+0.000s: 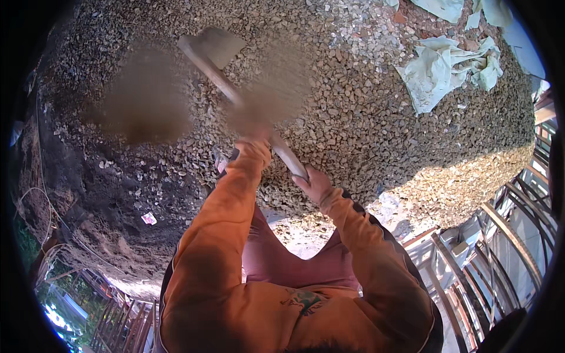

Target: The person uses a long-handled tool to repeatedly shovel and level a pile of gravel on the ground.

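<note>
A hoe with a long wooden handle (288, 157) slants from the far left down toward my body. Its flat metal blade (219, 48) rests at or just over the gravel (347, 117); the exact contact is unclear. My right hand (318, 183) is closed round the near end of the handle. Farther up, my left hand (254, 144) grips the handle too, its fingers partly hidden by a brown blurred patch in the picture. Both arms wear orange sleeves.
Torn pale sheeting (441, 70) lies on the gravel at the far right. Dark soil (106, 206) slopes along the left, with a small wrapper (149, 218) on it. Curved bars (512, 247) stand at the right. Another blurred patch hides gravel at the far left.
</note>
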{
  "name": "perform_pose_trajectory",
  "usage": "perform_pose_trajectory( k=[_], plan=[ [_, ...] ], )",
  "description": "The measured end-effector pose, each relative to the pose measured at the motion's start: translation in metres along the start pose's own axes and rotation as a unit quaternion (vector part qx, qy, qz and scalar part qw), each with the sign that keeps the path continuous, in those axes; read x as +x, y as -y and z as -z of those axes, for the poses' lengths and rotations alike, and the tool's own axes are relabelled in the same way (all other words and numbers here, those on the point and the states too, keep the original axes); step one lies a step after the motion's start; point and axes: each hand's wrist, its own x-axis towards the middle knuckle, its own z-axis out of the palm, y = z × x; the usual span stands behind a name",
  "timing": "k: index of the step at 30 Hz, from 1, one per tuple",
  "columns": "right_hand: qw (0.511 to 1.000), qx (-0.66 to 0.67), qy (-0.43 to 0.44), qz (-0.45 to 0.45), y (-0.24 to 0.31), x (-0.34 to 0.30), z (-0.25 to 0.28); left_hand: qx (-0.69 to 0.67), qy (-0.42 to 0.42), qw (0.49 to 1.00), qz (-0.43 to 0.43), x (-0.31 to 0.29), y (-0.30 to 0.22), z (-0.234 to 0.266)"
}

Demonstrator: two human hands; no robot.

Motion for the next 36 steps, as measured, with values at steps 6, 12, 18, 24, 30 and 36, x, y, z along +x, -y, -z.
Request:
perform_pose_trajectory(
  k=[6, 12, 18, 24, 30, 36],
  plan=[
    [0.978, 0.186, 0.016, -0.091, 0.042, 0.071, 0.001, 0.106, 0.07, 0.991, 0.029, 0.091, -0.058, -0.038],
    [0.935, 0.218, 0.017, -0.279, -0.015, -0.135, 0.074, -0.026, 0.138, 0.98, 0.138, -0.108, 0.018, -0.115],
    [0.924, -0.072, 0.057, -0.372, -0.005, -0.339, 0.105, -0.197, 0.206, 0.896, 0.342, -0.339, 0.068, -0.085],
    [0.957, -0.045, 0.065, -0.278, -0.057, -0.37, 0.053, -0.231, 0.259, 0.868, 0.354, -0.336, 0.067, -0.047],
    [0.995, -0.002, -0.091, -0.039, -0.036, 0.013, 0.035, -0.113, 0.133, 0.984, -0.017, -0.011, -0.052, -0.078],
    [0.985, 0.07, -0.156, 0.002, -0.04, 0.105, 0.046, 0.085, 0.11, 0.99, 0.003, 0.078, -0.11, -0.148]
  ],
)
